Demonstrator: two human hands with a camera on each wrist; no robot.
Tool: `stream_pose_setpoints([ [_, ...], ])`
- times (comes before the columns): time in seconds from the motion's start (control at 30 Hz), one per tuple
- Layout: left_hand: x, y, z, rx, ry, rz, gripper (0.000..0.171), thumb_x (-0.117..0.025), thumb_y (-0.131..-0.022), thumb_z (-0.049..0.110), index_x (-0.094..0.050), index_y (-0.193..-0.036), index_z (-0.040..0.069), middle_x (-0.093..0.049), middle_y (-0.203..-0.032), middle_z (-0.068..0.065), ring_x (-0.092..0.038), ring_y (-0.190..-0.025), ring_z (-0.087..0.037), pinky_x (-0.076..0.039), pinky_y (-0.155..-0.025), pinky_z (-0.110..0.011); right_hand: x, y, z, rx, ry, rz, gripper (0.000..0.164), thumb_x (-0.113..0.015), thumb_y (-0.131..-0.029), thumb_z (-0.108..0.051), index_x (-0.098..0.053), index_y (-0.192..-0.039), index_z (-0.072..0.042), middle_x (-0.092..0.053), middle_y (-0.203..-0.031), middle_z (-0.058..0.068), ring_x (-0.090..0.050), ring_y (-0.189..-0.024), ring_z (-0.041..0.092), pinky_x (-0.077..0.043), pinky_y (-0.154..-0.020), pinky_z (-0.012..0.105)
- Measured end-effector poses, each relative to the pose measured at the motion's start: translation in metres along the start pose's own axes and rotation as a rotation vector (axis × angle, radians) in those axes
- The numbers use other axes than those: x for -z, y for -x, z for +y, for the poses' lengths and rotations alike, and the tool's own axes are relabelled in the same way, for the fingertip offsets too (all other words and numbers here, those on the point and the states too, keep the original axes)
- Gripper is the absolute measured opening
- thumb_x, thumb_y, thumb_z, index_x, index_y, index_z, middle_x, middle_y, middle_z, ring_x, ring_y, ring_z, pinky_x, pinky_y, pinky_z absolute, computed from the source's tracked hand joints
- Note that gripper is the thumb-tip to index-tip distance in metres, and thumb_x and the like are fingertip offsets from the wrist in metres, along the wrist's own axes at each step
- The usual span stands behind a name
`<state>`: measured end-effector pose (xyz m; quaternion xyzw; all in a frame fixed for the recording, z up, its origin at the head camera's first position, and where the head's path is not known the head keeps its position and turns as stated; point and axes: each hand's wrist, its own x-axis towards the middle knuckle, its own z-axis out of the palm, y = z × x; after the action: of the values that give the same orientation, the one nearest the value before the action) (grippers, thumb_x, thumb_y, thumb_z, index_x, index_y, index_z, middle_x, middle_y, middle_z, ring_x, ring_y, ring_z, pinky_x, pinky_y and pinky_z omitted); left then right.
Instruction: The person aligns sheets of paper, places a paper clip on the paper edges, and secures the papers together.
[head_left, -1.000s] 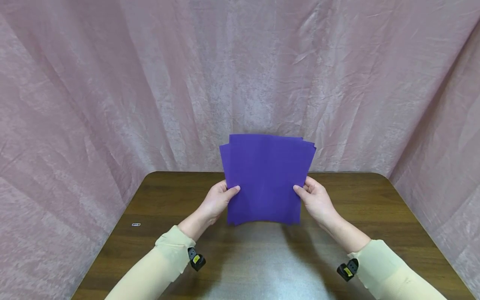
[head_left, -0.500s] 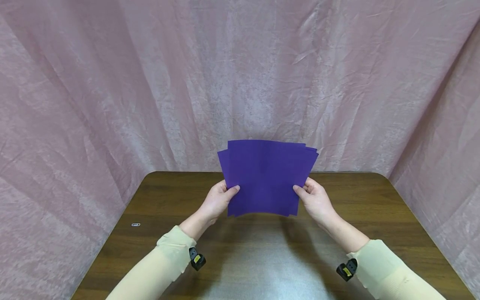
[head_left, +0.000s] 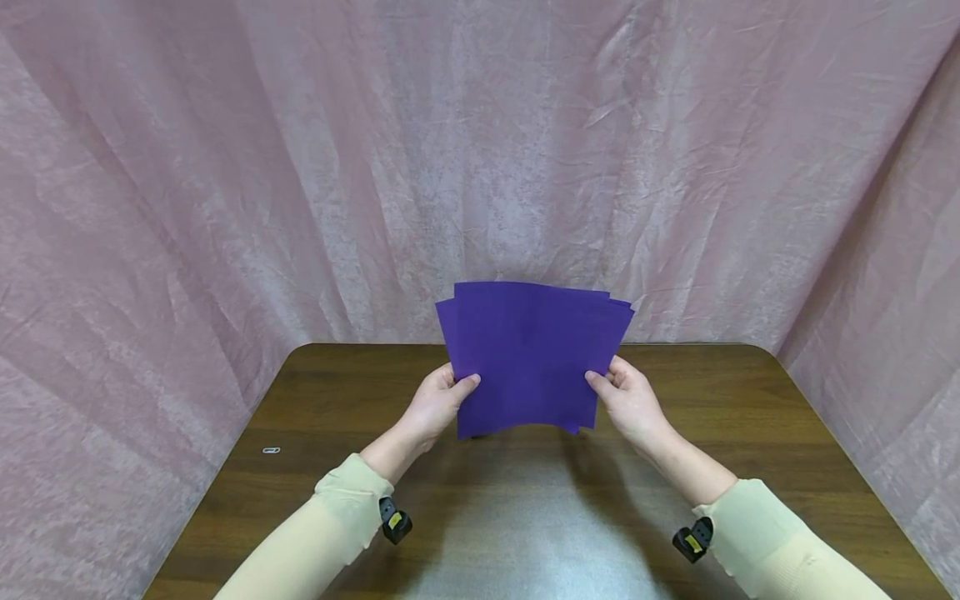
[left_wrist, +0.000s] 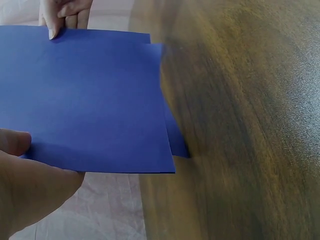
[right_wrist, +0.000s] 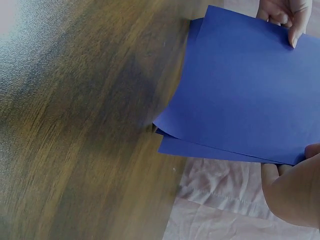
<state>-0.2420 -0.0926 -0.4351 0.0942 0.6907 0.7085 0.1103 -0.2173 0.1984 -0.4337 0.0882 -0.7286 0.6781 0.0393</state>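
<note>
Several purple sheets of paper point(head_left: 528, 358) stand upright in a loose, uneven stack over the far half of the table. Their corners fan out at the top and bottom, and the sheets bow slightly. My left hand point(head_left: 435, 402) pinches the stack's left edge, thumb in front and fingers behind. On the opposite edge my right hand point(head_left: 630, 402) pinches it the same way. Both wrist views show the paper point(left_wrist: 95, 100) as blue, with its lower corners splayed close over the wood. The fingers behind the sheets are mostly hidden.
A small paper clip point(head_left: 272, 450) lies on the brown wooden table point(head_left: 337, 392) at the left. Pink curtains point(head_left: 480, 167) hang behind the table and along its sides. Each forearm wears a small black camera point(head_left: 395, 521) at the sleeve cuff.
The stack's top edge has come down and its bottom edge has risen in the head view, so the sheets look shorter. The lower left corner then dipped slightly. Both hands keep their grip.
</note>
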Motion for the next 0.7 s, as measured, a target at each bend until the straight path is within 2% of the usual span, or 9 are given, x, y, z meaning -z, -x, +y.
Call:
stream_pose_setpoints([
  [0.27, -0.0004, 0.0009, -0.0017, 0.009, -0.010, -0.004, 0.033, -0.052, -0.107, 0.010, -0.057, -0.138, -0.002, -0.068, -0.127, -0.018, -0.065, -0.117, -0.031, -0.049, -0.103, -0.051, -0.0006, 0.0009, -0.0005, 0.001, -0.006, 0.013, 0.031, -0.048, -0.106, -0.001, -0.054, -0.133, 0.013, -0.071, -0.115, 0.025, -0.071, -0.100, 0.021, -0.055, -0.093, 0.038],
  [0.43, -0.0010, 0.0002, -0.0046, -0.012, -0.017, -0.001, 0.034, -0.052, -0.106, 0.008, -0.055, -0.138, -0.004, -0.067, -0.129, -0.020, -0.064, -0.118, -0.032, -0.049, -0.104, -0.051, -0.0021, 0.0007, -0.0011, -0.006, 0.008, 0.022, 0.031, -0.048, -0.106, -0.002, -0.055, -0.134, 0.011, -0.068, -0.120, 0.029, -0.070, -0.103, 0.022, -0.053, -0.096, 0.041],
  [0.7, -0.0022, -0.0006, -0.0057, -0.021, -0.007, 0.009, 0.039, -0.053, -0.103, 0.003, -0.052, -0.142, -0.001, -0.063, -0.135, -0.018, -0.061, -0.122, -0.028, -0.047, -0.106, -0.048, -0.0021, 0.0009, -0.0029, -0.001, 0.016, 0.016, 0.034, -0.046, -0.107, -0.003, -0.050, -0.139, 0.008, -0.063, -0.130, 0.029, -0.067, -0.107, 0.014, -0.052, -0.098, 0.037],
])
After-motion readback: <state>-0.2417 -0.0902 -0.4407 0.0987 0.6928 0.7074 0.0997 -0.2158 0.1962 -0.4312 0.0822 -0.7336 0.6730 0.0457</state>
